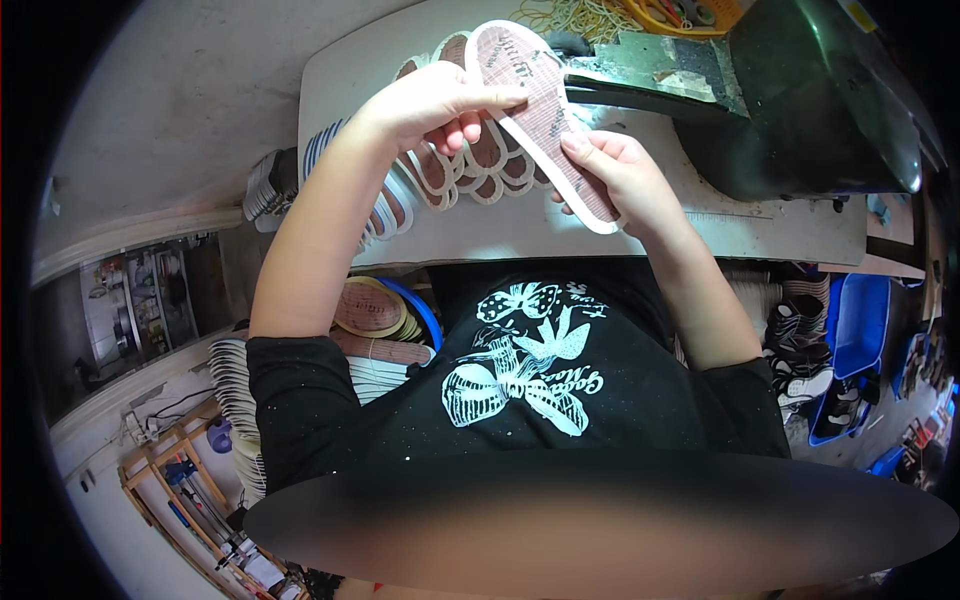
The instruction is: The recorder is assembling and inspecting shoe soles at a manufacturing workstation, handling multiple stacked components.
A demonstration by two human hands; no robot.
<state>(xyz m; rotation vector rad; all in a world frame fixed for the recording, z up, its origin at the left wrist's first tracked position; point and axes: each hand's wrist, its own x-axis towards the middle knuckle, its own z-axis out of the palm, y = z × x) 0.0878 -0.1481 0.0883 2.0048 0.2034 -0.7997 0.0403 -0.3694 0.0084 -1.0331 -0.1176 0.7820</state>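
Between my two hands is a brownish-pink insole (535, 110) with a white edge and dark print, held tilted over the table. My left hand (440, 105) grips its left edge near the wide end, thumb lying on the top face. Nearer the narrow end, my right hand (605, 165) pinches it, thumb on top and fingers underneath. Behind and below my left hand lie several more white-edged insoles (485, 155), overlapping on the table. To their left, further insoles (385, 215) stand in a row on edge.
A dark green machine (800, 100) stands at the right of the white table (690, 225). Yellowish cord or trimmings (580, 18) lie at the back beside an orange basket (690, 15). Below the table are a blue bin (858, 325), shoes (800, 375) and stacked insoles (235, 400).
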